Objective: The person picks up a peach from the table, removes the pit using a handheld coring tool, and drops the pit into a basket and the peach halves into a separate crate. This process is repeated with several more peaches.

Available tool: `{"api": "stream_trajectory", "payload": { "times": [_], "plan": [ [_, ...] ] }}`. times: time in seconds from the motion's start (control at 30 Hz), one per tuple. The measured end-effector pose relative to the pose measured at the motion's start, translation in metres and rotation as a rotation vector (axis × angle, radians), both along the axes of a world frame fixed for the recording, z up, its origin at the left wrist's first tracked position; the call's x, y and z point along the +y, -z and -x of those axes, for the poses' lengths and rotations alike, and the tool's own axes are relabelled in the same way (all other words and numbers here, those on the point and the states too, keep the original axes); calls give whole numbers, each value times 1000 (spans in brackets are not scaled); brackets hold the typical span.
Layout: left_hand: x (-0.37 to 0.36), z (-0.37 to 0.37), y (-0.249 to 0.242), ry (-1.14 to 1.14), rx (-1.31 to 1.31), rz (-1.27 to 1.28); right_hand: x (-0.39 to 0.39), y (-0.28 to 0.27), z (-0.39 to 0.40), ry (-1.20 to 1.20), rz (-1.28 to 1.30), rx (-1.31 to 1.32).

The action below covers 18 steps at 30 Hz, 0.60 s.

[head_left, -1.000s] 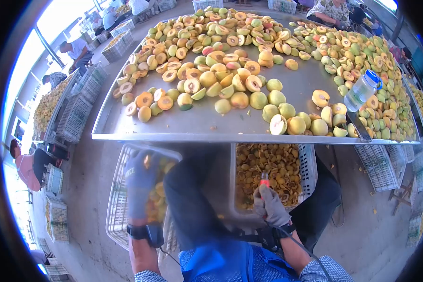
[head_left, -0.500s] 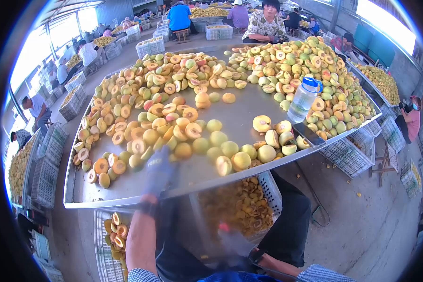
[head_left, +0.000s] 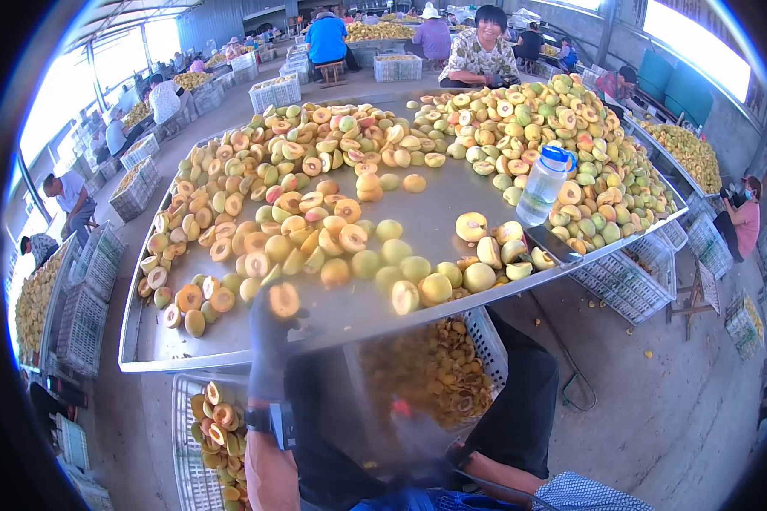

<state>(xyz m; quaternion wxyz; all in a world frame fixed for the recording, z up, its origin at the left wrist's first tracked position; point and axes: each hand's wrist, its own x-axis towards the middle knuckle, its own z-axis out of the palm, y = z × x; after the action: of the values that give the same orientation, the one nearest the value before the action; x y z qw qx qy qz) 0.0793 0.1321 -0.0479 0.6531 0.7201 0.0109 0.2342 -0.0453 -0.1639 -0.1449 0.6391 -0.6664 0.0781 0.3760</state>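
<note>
Holding a halved orange fruit [head_left: 284,300] near the silver metal surface [head_left: 439,204], the grey-gloved left hand [head_left: 269,349] could drop it through a loose grip; the blurred right hand's [head_left: 424,436] grip I can't tell.

Halved fruit and red-tipped tool, both hand-held.
Fruit half [head_left: 284,300]: orange-yellow, darker centre, cut face exposed, held in left hand [head_left: 273,328] above near part of worktop [head_left: 349,313]. Tool [head_left: 400,408]: gripped in right hand [head_left: 422,436], blurred, form unclear.

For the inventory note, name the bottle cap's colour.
Blue; the bottle cap shows best in the head view.
</note>
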Motion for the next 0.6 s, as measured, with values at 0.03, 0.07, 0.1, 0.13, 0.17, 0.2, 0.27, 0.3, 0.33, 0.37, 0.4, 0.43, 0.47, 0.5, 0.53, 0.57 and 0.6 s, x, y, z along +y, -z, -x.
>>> {"api": "stream_trajectory", "payload": {
  "times": [0.03, 0.07, 0.1, 0.13, 0.17, 0.2, 0.27, 0.3, 0.33, 0.37, 0.4, 0.43, 0.47, 0.5, 0.53, 0.57, 0.6],
  "plan": [
    [-4, 3, -5, 42, 4, 249, 1, -2, 0, 1, 0, -5],
    [0, -1, 1, 42, 0, 250, 0, -4, 0, -4, -10, -19],
    [5, -8, 14, -42, -23, 117, 0, -6, 0, -12, -17, -33],
    [8, -10, 21, -128, -44, -15, 0, -5, 1, -16, -14, -36],
    [-14, 9, -30, -10, 225, 461, -1, -2, 1, -6, -53, 12],
    [-19, 9, -29, -14, 222, 467, -2, -1, 1, 4, -91, 59],
    [-24, 7, -26, -65, 169, 289, -1, -6, 0, 7, -83, 72],
    [-22, 6, -24, -51, 171, 343, -1, -8, -1, 14, -81, 88],
    [-23, 6, -25, -49, 168, 343, -1, -9, -1, 15, -81, 85],
    [-24, 6, -25, -69, 181, 312, -1, -11, -1, 13, -71, 72],
    [-25, 7, -26, -89, 194, 280, -1, -12, 0, 11, -63, 59],
    [-27, 7, -28, -89, 192, 279, 0, -14, 0, 11, -63, 57],
    [-30, 9, -31, -104, 192, 256, 0, -15, 1, 14, -85, 50],
    [-32, 11, -34, -119, 190, 232, 1, -16, 2, 17, -107, 42],
    [-34, 13, -37, -119, 188, 231, 1, -17, 2, 18, -107, 40],
    [-35, 14, -41, -105, 210, 233, 1, -18, 2, 24, -101, 50],
    [-36, 15, -43, -90, 230, 235, 1, -19, 2, 31, -95, 59]
  ]
}}
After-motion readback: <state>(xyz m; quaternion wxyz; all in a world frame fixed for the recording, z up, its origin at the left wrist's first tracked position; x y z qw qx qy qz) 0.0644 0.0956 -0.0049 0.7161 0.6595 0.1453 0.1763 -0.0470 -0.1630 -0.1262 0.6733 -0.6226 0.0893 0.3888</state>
